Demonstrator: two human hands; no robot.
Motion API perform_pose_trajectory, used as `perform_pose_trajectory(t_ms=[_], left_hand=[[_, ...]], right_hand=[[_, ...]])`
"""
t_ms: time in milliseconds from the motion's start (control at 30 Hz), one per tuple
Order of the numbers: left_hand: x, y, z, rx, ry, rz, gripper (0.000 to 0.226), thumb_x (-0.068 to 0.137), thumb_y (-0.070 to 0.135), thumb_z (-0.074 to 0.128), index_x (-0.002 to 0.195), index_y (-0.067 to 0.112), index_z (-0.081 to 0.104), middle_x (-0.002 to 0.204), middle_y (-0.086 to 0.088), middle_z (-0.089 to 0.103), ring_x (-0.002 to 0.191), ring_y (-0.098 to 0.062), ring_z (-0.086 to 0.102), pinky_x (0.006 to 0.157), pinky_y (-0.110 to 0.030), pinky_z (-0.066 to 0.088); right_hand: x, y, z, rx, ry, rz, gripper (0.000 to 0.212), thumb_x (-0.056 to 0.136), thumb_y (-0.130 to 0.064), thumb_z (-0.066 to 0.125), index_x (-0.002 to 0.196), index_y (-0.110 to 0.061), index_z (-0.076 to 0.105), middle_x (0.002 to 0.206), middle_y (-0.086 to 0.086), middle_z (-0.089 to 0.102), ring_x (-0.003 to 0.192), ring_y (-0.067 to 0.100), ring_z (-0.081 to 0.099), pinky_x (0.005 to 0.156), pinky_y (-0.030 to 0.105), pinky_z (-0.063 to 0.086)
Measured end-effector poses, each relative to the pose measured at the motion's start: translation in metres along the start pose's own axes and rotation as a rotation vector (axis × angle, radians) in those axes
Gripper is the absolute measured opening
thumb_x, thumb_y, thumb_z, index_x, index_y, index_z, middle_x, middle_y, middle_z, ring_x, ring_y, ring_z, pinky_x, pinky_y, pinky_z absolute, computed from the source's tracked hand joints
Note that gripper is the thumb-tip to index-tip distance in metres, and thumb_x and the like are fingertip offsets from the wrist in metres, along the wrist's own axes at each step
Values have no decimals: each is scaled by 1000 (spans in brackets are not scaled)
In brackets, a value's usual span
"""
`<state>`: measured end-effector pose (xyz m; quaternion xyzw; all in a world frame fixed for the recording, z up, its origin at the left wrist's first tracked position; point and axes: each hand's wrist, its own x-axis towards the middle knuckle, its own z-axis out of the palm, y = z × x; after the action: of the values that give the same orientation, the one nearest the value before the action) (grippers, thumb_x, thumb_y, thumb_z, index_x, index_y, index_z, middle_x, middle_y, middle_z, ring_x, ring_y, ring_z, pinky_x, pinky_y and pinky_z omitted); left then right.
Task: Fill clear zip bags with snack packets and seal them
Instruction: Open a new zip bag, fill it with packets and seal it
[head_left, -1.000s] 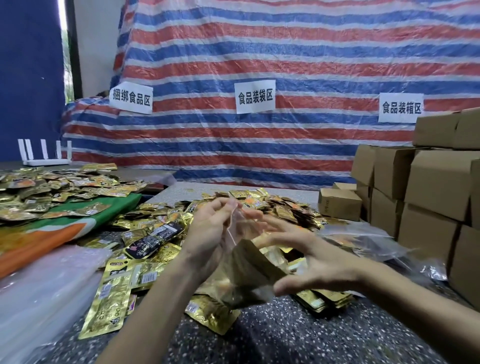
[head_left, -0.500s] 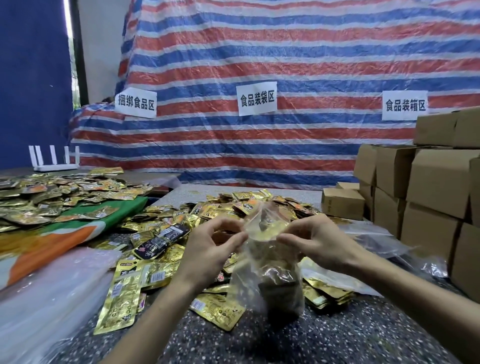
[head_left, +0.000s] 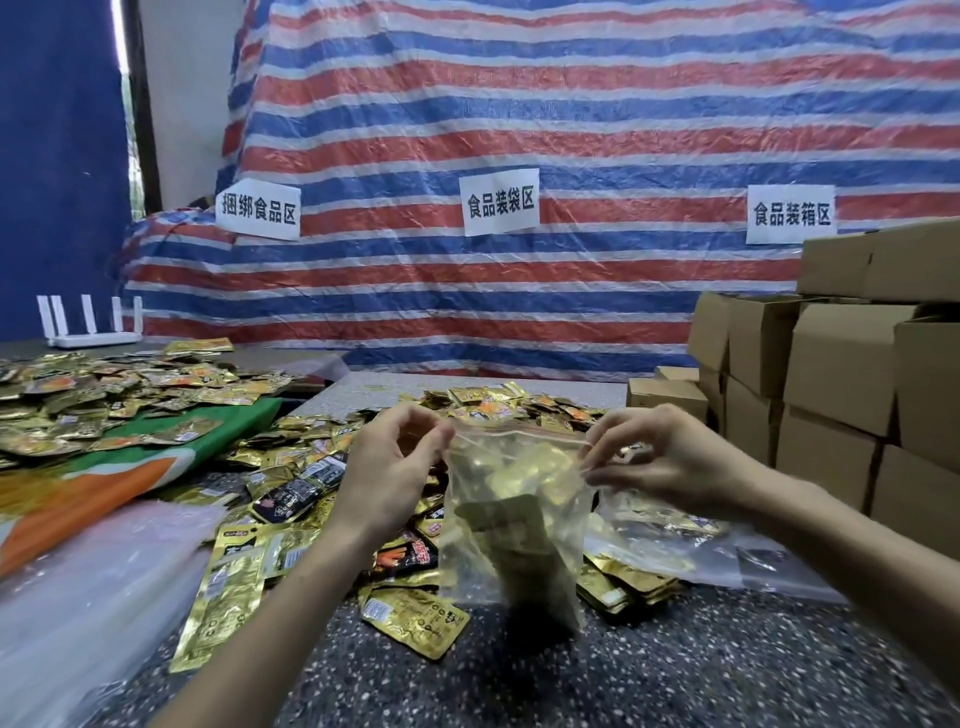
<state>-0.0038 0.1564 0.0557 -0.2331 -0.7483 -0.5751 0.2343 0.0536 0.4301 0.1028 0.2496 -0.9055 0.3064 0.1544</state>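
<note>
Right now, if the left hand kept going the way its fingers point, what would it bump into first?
Probably the right hand, which pinches the other top corner of the same clear zip bag that the left hand holds. Depth is unclear.

Half a second ago both hands pinched close together at the middle of the clear plastic zip bag (head_left: 511, 525) of gold foil snack packets. Now the left hand (head_left: 387, 470) and right hand (head_left: 670, 457) have spread to its top corners, stretching the zip strip straight between them.
</note>
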Motion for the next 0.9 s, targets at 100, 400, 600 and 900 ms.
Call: perform_pose_trajectory(t_ms=[100,400,600,900], left_hand=[[4,3,-4,-21,17,11,5,93,20,65,89,21,67,85,3,71,79,-8,69,72,-25,57],[10,5,-7,-77,-29,-55,3,90,13,67,88,12,70,78,-5,73,75,-20,71,70,-28,60],[13,11,-17,-11,-74,-36,6,89,13,70,84,12,73,77,-5,74,73,-12,71,66,-19,56],[2,7,-1,47,-88,37,10,95,9,62,86,7,66,82,-9,67,78,-27,64,68,-36,54]], right_hand=[[-2,-1,-15,77,59,-21,17,73,-23,79,86,-12,81,92,7,75,82,23,71,76,41,61],[0,0,-26,87,-37,105,26,82,2,72,89,-23,79,89,0,78,84,15,73,78,26,58],[5,-8,-28,85,14,93,21,81,-5,76,97,-18,76,87,6,76,80,21,73,78,31,61],[13,-5,-25,111,90,231,22,81,5,70,94,-13,71,89,10,71,82,20,66,75,34,55]])
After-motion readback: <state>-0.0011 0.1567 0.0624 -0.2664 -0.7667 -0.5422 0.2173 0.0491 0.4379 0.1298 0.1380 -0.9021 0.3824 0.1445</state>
